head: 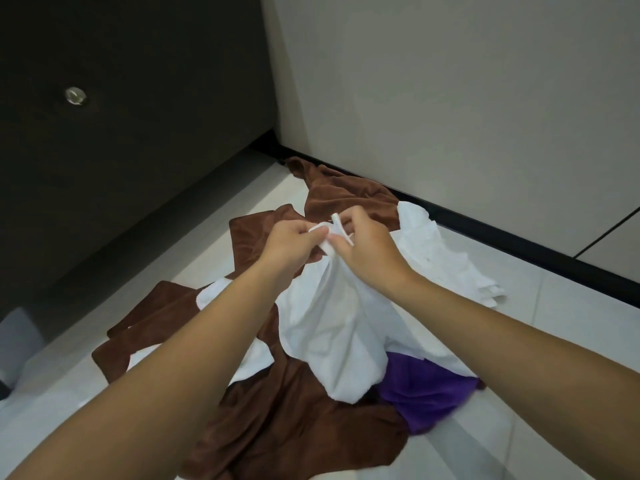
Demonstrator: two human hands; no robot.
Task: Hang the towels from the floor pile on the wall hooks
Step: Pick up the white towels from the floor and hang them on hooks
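Left hand and right hand both pinching corner of white towel, held up over pile on floor, probably spreading its loop for a hook | brown towel, purple towel lying underneath | hooks out of view

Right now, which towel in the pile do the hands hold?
The central white towel, pinched at its top by the left hand and right hand. The brown towels, purple towel and second white towel by the wall lie on the floor.
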